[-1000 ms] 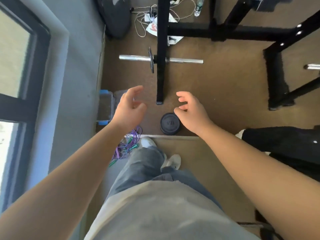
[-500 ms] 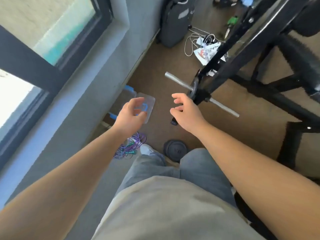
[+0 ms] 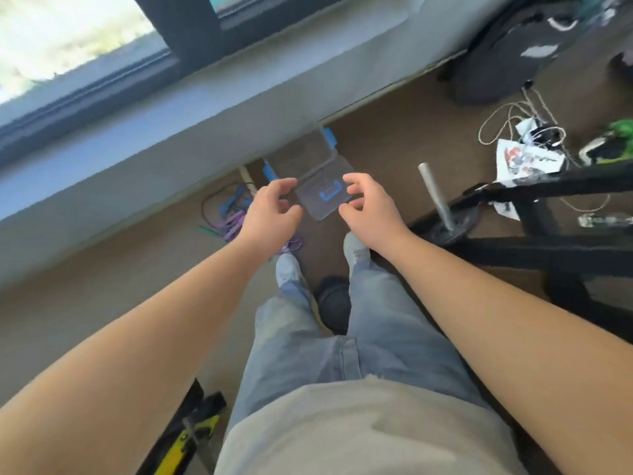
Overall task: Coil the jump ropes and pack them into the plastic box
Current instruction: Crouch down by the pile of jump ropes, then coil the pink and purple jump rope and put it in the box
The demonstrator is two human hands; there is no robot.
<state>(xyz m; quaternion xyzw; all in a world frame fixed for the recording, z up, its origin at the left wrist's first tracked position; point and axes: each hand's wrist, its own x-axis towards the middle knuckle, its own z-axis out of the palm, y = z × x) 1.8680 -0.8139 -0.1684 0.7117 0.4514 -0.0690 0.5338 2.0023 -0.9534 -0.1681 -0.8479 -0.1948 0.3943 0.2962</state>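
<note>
A clear plastic box (image 3: 303, 156) with blue clips lies open on the brown carpet by the wall, its lid (image 3: 325, 195) with a blue handle flat toward me. A tangle of purple, blue and green jump ropes (image 3: 229, 214) lies on the floor left of the box. My left hand (image 3: 270, 210) hovers over the ropes' right end, fingers apart, holding nothing. My right hand (image 3: 368, 207) hovers right of the lid, fingers curled and apart, empty too. Both hands are above the floor, not touching the box.
A grey wall and window sill (image 3: 171, 108) run along the left. A black rack frame (image 3: 548, 248) and a barbell with a plate (image 3: 442, 207) stand at right. A round black weight (image 3: 334, 299) lies between my feet. Cables and papers (image 3: 524, 152) lie far right.
The view has swung left toward the wall as I stepped nearer. The box and ropes now lie right in front of my hands, which stay open and empty.
</note>
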